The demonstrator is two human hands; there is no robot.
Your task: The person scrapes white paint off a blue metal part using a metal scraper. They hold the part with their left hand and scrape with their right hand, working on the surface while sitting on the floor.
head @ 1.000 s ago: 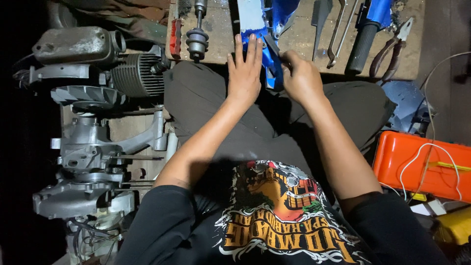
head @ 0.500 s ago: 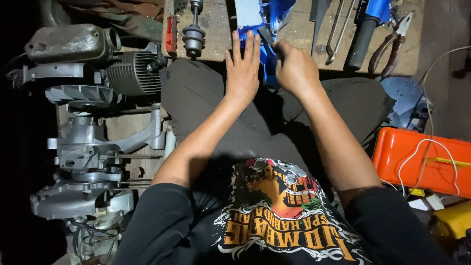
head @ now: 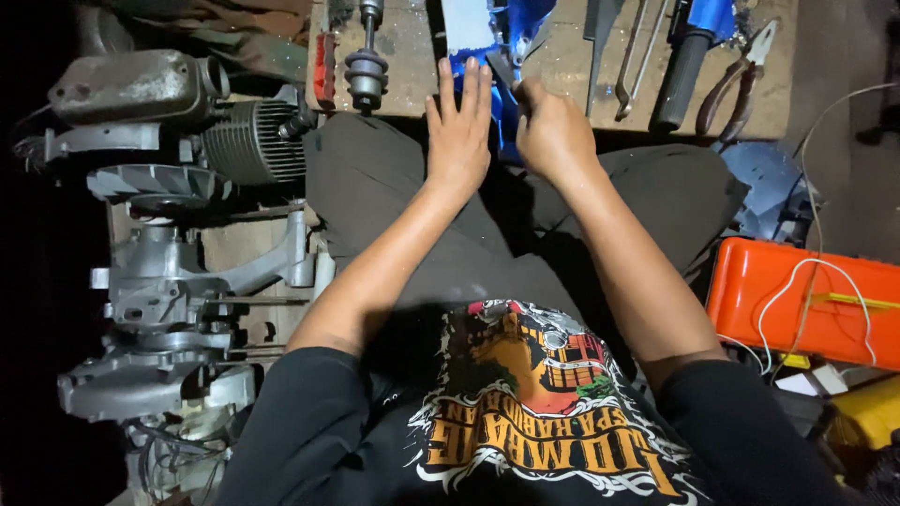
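Engine assembly: left of the lap. Table: ahead, carrying shaft, pliers, possibly a panel under both hands. Case: right.

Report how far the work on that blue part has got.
Done: the engine lies stripped beside the person, and tools, including pliers, lie on the wooden board. In hand: the left hand lies flat on the blue part while the right hand grips a small tool at it. Left: the part is mounted on nothing.
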